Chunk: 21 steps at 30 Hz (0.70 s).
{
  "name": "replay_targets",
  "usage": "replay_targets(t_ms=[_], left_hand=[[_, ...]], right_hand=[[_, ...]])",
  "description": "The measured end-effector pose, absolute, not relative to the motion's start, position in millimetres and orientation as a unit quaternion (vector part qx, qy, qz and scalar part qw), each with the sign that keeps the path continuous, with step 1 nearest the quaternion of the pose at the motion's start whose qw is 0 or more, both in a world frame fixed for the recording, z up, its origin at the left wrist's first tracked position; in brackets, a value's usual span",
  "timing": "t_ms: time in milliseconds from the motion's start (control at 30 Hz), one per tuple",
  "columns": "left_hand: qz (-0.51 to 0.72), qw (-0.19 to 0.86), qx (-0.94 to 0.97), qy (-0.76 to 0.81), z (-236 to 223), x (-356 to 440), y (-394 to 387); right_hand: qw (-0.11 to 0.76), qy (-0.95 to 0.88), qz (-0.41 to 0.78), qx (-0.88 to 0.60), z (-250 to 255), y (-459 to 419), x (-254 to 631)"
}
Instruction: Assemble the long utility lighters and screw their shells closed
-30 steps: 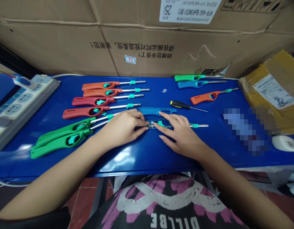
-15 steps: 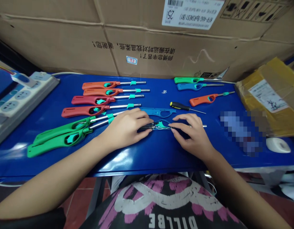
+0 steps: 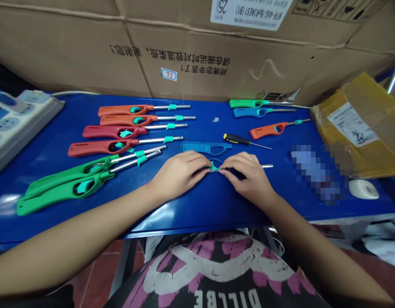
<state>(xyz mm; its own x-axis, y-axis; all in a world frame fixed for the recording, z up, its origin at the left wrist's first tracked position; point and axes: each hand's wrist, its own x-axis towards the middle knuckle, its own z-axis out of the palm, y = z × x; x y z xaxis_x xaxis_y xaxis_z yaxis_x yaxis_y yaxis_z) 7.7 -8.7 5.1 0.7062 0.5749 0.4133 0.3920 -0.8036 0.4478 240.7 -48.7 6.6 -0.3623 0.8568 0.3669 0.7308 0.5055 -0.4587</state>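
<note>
Between my hands lies a blue gas lighter (image 3: 217,162) with one side of its casing off, its teal trigger showing and its metal tube sticking out to the right. My left hand (image 3: 183,173) is closed around its handle end, fingertips and thumb together near the trigger. On the trigger's other side, my right hand (image 3: 248,172) pinches at the lighter's inner parts; thin wires show near the fingertips, but exactly what they grip is hidden. Just beyond my hands rests the loose blue casing half (image 3: 200,147). A yellow-and-black screwdriver (image 3: 237,139) lies behind my right hand.
Several orange, red and green lighters (image 3: 65,186) lie at the left. Green, blue and orange lighters (image 3: 268,130) are at the back right. A power strip (image 3: 20,117), large carton (image 3: 191,47), yellow-taped box (image 3: 360,124) and white tape roll (image 3: 364,189) surround the work area.
My right hand has come left, its fingers closing nearer the trigger. My left fingers have also moved closer to it, covering the dark parts seen before. The whole view has shifted slightly.
</note>
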Motion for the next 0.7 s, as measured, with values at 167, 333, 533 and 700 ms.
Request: replay_targets(t_ms=[167,333,533,700], left_hand=[[0.293,0.191,0.901,0.257,5.0,7.0,-6.7],[0.287,0.189,0.904,0.256,4.1,5.3,-6.9],[0.286,0.203,0.900,0.261,3.7,4.6,-7.3],[0.245,0.142,0.926,0.248,7.8,3.2,-8.7]], right_hand=[[0.300,-0.805,0.139,-0.492,7.5,-48.8,240.5],[0.295,-0.807,0.143,-0.491,9.0,-50.8,241.1],[0.293,-0.810,0.135,-0.490,10.1,-53.6,241.4],[0.292,-0.799,0.132,-0.508,9.2,-55.6,239.1]])
